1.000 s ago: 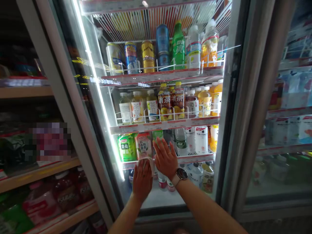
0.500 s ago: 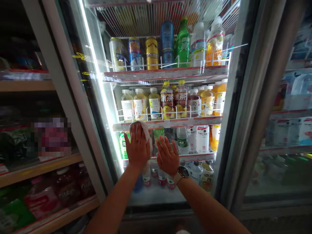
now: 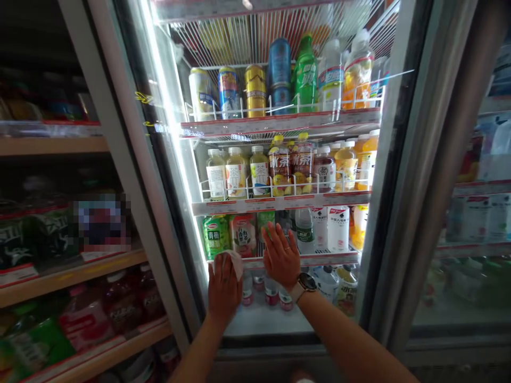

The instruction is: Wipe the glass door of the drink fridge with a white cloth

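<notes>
A glass door (image 3: 255, 319) of a lit drinks cooler stands in front of me. My left hand (image 3: 224, 284) presses a white cloth (image 3: 236, 264) on the glass, low at the left, in front of the shelf edge below a green carton (image 3: 216, 236) and a red carton (image 3: 242, 236). To its right, my right hand (image 3: 281, 254) lies on the glass with its fingers spread and nothing in it. It wears a ring, with a watch (image 3: 307, 282) on the wrist. Behind its fingertips a green pack (image 3: 266, 218) shows in part.
Shelves behind the glass hold cans, a green bottle (image 3: 306, 74) and several tea bottles (image 3: 260, 170). A metal door frame (image 3: 423, 175) runs up the right side. At the left, wooden shelves (image 3: 51, 144) carry more drinks.
My left hand has slid down the glass with the cloth, uncovering the red carton. My right hand stays on nearly the same spot. The whole view has shifted slightly.
</notes>
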A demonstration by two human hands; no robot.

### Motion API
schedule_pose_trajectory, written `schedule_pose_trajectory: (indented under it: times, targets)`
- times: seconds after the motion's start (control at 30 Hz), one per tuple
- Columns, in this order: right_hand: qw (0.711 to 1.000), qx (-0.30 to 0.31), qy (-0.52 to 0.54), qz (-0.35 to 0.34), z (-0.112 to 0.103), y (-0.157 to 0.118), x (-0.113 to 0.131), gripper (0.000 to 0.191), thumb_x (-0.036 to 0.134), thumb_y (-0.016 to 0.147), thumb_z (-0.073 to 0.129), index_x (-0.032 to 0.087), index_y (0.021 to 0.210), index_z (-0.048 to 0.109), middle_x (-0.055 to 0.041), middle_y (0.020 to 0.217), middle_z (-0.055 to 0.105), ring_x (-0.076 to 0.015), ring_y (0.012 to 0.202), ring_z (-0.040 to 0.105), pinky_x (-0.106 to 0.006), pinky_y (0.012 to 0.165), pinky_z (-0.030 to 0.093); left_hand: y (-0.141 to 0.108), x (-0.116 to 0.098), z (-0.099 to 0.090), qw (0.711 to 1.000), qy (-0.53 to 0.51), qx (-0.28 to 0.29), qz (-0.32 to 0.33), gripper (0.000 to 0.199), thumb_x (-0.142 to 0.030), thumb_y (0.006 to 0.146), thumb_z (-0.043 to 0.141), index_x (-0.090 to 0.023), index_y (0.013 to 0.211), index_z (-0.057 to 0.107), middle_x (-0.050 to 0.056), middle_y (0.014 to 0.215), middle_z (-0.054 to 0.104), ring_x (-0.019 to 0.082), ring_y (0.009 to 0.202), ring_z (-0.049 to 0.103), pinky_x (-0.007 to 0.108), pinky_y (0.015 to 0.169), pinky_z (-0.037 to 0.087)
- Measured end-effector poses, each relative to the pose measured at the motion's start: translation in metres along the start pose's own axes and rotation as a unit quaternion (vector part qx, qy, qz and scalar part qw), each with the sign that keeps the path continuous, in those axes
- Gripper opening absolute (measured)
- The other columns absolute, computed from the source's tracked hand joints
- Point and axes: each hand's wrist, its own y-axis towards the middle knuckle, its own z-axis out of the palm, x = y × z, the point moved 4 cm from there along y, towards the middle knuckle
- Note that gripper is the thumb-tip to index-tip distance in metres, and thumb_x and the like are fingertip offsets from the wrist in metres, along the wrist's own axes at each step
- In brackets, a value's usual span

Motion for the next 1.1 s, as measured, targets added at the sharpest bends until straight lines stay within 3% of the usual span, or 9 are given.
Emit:
schedule_pose_trajectory:
  times: [0.1,0.17,0.23,0.43,0.53,0.67,0.97,1.1]
  targets:
    - [1.0,0.0,-0.006,0.0,0.001,-0.001,0.0,0.067,0.019,0.093,0.042,0.013,0.156,0.021,-0.0117,0.15,0.046,-0.0228,0.146,0.031,-0.045,0.122,0.017,-0.019,0.0,-0.001,1.0,0.002,0.003,0.016,0.07,-0.024,0.094,0.049,-0.003,0.153,0.018,0.023,0.147,0.046,0.032,0.148,0.018,0.054,0.122,0.018]
    - [1.0,0.003,-0.008,-0.001,0.002,-0.002,0.0,0.067,0.02,0.093,0.041,0.013,0.156,0.021,-0.0117,0.151,0.045,-0.0236,0.146,0.031,-0.046,0.122,0.018,-0.016,0.001,-0.002,1.0,0.003,0.012,0.015,0.07,-0.023,0.093,0.05,-0.004,0.153,0.019,0.022,0.146,0.047,0.032,0.148,0.019,0.054,0.122,0.017]
    - [1.0,0.003,-0.007,-0.001,0.004,-0.003,0.0,0.067,0.02,0.093,0.042,0.013,0.156,0.021,-0.0115,0.151,0.046,-0.0238,0.146,0.032,-0.046,0.122,0.018,0.004,0.004,-0.004,1.0,0.004,0.017,0.002,0.069,-0.023,0.094,0.05,-0.006,0.153,0.02,0.021,0.148,0.045,0.031,0.148,0.018,0.054,0.122,0.016]
    - [1.0,0.007,-0.003,0.003,0.005,-0.004,0.0,0.07,0.02,0.092,0.044,0.015,0.157,0.017,-0.011,0.15,0.047,-0.0242,0.145,0.034,-0.046,0.122,0.018,0.108,0.028,-0.016,0.997,-0.005,-0.04,-0.071,0.066,-0.027,0.096,0.045,-0.009,0.154,0.02,0.02,0.154,0.036,0.028,0.15,0.014,0.056,0.123,0.006]
    - [1.0,0.008,0.0,0.002,0.003,-0.004,0.0,0.069,0.02,0.093,0.044,0.015,0.157,0.017,-0.0107,0.15,0.047,-0.0238,0.144,0.035,-0.045,0.122,0.017,0.127,0.037,-0.018,0.994,-0.004,-0.07,-0.079,0.065,-0.028,0.096,0.045,-0.011,0.154,0.021,0.019,0.154,0.037,0.025,0.15,0.013,0.053,0.123,0.002]
    - [1.0,0.004,0.003,0.003,0.001,-0.002,0.0,0.069,0.019,0.093,0.043,0.015,0.157,0.016,-0.011,0.15,0.047,-0.0232,0.144,0.036,-0.045,0.122,0.017,0.096,0.042,-0.013,0.993,-0.003,-0.061,-0.101,0.066,-0.026,0.096,0.045,-0.011,0.155,0.018,0.019,0.156,0.032,0.026,0.15,0.012,0.053,0.123,0.004]
    - [1.0,-0.005,0.003,0.003,0.0,-0.001,0.0,0.069,0.019,0.093,0.043,0.014,0.157,0.016,-0.0116,0.148,0.05,-0.0228,0.144,0.036,-0.044,0.122,0.016,-0.038,0.044,0.0,0.994,0.023,-0.012,-0.103,0.073,-0.025,0.094,0.048,-0.011,0.155,0.011,0.02,0.159,0.021,0.031,0.149,0.016,0.056,0.122,0.018]
    - [1.0,-0.003,-0.005,-0.001,0.0,-0.001,0.001,0.068,0.019,0.093,0.042,0.013,0.157,0.017,-0.0118,0.148,0.049,-0.0233,0.145,0.034,-0.045,0.122,0.017,-0.055,0.044,-0.001,0.995,0.024,0.001,-0.095,0.074,-0.028,0.094,0.048,-0.01,0.155,0.011,0.021,0.159,0.02,0.032,0.149,0.016,0.056,0.122,0.018]
